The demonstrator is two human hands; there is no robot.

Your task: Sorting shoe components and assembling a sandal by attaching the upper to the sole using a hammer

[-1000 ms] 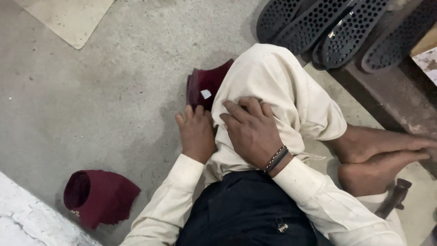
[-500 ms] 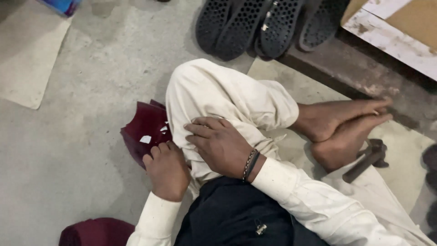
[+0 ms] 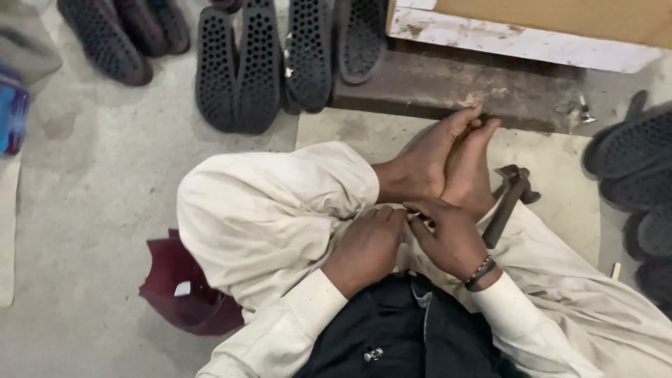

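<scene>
I sit cross-legged on the floor in cream trousers. My left hand and my right hand meet in my lap, right beside my bare feet. Both hands have curled fingers, and their fingertips touch at the trouser cloth. Whether they pinch anything is hidden. A beaded band circles my right wrist. A dark hammer lies just right of my right hand, against my foot. A maroon shoe upper lies on the floor under my left knee.
Several black studded shoe soles lie on the concrete ahead, with more soles at the right. A dark rusty beam and a white-edged board cross the top right. A blue object sits at the far left.
My view has swung to the right. Both hands have left my left knee and come together in my lap next to my feet. The hammer now lies right by my right hand.
</scene>
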